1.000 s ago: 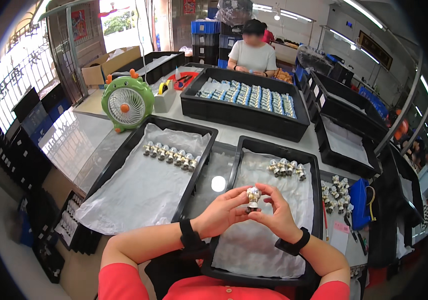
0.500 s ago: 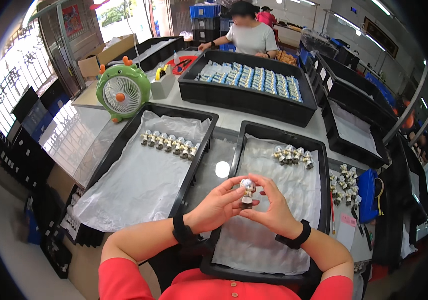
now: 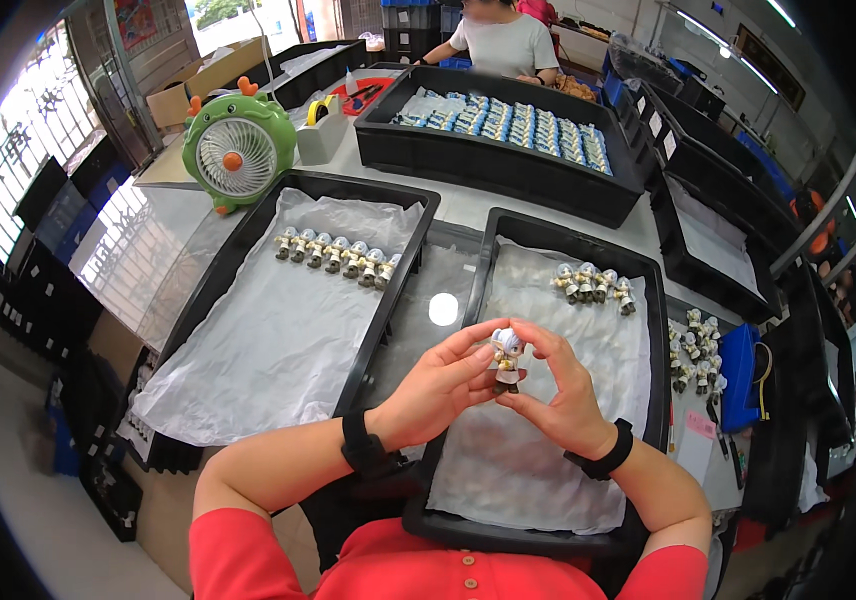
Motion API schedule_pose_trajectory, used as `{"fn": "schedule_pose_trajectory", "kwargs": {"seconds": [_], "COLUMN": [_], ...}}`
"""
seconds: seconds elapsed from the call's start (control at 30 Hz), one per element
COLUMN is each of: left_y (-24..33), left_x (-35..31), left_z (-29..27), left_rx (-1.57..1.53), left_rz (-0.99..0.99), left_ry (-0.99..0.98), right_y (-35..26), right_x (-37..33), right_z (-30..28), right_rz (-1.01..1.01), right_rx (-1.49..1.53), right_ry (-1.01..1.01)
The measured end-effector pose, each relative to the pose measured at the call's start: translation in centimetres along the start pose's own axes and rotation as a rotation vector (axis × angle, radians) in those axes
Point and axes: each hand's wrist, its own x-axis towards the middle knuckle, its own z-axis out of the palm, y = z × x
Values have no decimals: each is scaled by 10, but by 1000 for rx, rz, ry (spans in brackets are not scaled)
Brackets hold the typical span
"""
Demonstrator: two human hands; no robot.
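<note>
Both hands meet above the near end of the right black tray [image 3: 660, 300], sharing one small figurine [image 3: 506, 357]. The left hand [image 3: 438, 390] pinches it from its side with thumb and fingertips closed on it; the right hand [image 3: 563, 390] clamps it the same way from the other side. The figurine stands upright, long axis vertical, pale head up and dark base down. A row of similar figurines [image 3: 594, 286] lies farther back in that tray, another row [image 3: 336, 256] in the left tray [image 3: 248, 250] on the worktop [image 3: 468, 205].
</note>
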Motion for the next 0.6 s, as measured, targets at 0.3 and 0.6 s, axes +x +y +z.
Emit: {"fn": "schedule_pose_trajectory", "kwargs": {"seconds": [0.3, 0.6], "left_y": [-1, -1], "left_x": [2, 1], "left_z": [-1, 1], "left_rx": [123, 144], "left_rz": [54, -1], "left_ry": [87, 162], "right_y": [5, 7], "right_x": [-1, -1], "right_z": [-2, 0], "right_rz": [24, 1], "right_rx": [40, -21], "right_ry": [-40, -53]}}
